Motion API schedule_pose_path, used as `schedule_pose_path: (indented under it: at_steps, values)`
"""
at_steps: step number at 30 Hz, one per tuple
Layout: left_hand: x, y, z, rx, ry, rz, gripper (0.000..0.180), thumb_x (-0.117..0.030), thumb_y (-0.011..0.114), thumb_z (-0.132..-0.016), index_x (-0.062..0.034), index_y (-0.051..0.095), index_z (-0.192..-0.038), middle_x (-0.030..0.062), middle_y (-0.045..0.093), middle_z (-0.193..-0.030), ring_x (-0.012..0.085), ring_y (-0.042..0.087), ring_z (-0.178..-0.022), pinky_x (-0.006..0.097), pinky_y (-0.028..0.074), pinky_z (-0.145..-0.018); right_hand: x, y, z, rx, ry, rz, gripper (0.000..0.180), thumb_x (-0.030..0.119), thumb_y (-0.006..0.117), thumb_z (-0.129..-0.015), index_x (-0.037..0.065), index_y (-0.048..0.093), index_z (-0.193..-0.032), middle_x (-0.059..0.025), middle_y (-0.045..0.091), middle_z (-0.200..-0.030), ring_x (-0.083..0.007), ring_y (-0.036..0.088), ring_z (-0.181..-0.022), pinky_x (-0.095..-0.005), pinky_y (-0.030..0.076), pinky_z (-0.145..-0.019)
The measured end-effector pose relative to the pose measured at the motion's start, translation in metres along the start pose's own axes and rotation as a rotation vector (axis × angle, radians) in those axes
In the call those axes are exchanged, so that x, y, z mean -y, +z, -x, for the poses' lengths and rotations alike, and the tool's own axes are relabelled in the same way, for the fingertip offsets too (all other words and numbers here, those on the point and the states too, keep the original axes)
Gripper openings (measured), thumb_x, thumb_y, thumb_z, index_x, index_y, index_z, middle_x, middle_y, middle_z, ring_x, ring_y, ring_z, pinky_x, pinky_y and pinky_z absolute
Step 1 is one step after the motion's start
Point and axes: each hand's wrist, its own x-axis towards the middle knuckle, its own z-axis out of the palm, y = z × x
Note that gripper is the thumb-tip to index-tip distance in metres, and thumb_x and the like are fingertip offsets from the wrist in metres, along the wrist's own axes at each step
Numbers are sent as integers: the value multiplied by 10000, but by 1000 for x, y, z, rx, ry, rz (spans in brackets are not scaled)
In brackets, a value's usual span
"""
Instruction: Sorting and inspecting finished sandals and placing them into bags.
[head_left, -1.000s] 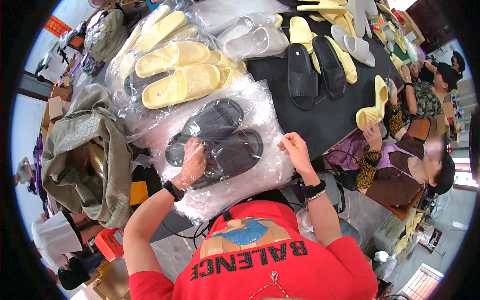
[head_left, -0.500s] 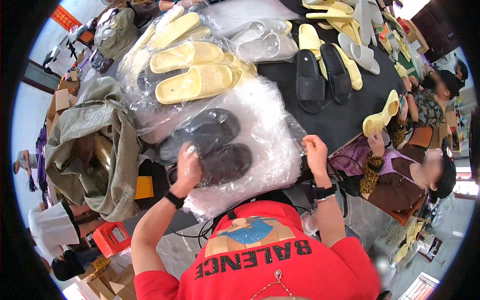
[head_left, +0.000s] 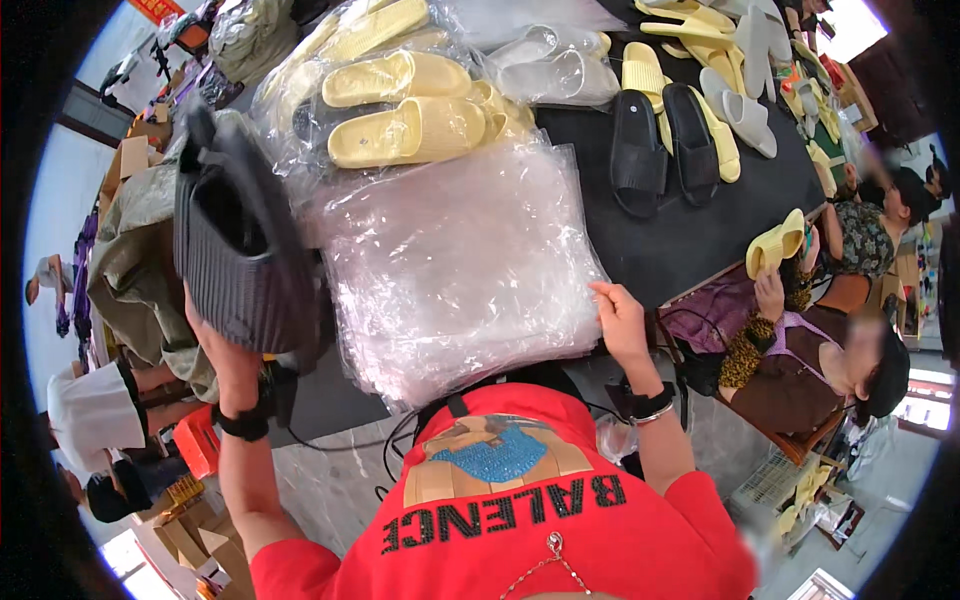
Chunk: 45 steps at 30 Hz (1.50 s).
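Note:
A pair of black slide slippers (head_left: 238,285) with ribbed straps is raised at the left, in the grip of my left hand (head_left: 228,365). Most of that hand's fingers are behind the slippers. Whether clear film wraps the pair I cannot tell. In front of me lies a stack of clear plastic bags (head_left: 450,270). At its right edge my right hand (head_left: 622,318) pinches a bag between thumb and fingers.
Bagged yellow slippers (head_left: 410,130) and grey slippers (head_left: 560,78) lie beyond the stack. Another black pair (head_left: 640,155) rests at the right. An olive woven sack (head_left: 135,265) stands at the left. A co-worker's hand (head_left: 768,292) holds yellow slippers (head_left: 775,245).
My left hand has lifted the black slippers off the bag stack and carried them left, uncovering the stack. My right hand has shifted slightly and is now at the stack's edge.

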Motion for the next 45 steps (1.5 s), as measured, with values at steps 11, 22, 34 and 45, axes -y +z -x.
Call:
schedule_pose_path:
  at_steps: [11,22,34,45]
  values:
    - [169,250,76,602,574,-888,180,-4,505,-683,-28,511,-861,122,542,-971,316,462,-1029,437,340,-838,-62,39,18,-35,-211,265,160,95,540,-798,38,626,-921,-169,598,-842,-356,571,-787,-422,452,-705]
    - [101,273,24,654,515,-943,374,64,436,-651,39,494,-1019,167,498,-1076,345,413,-1092,449,317,-901,-17,3,-5,-145,-209,-210,605,207,630,-801,34,368,-1317,-157,430,-1234,-268,461,-1076,-377,390,-897]
    - [35,283,81,1284,896,-637,254,20,539,-598,-3,518,-849,153,515,-997,324,451,-1035,409,334,-848,49,-103,-11,520,43,-441,829,12,657,-694,27,211,-1392,-103,343,-1342,-201,360,-1210,-314,327,-983]
    - [16,276,53,712,686,-465,401,-62,642,-731,-99,549,-1120,152,456,-1243,338,410,-1145,440,308,-949,33,-112,-109,-230,-67,-786,771,111,600,-806,70,127,-1414,-165,372,-1328,-243,419,-1165,-329,354,-956]
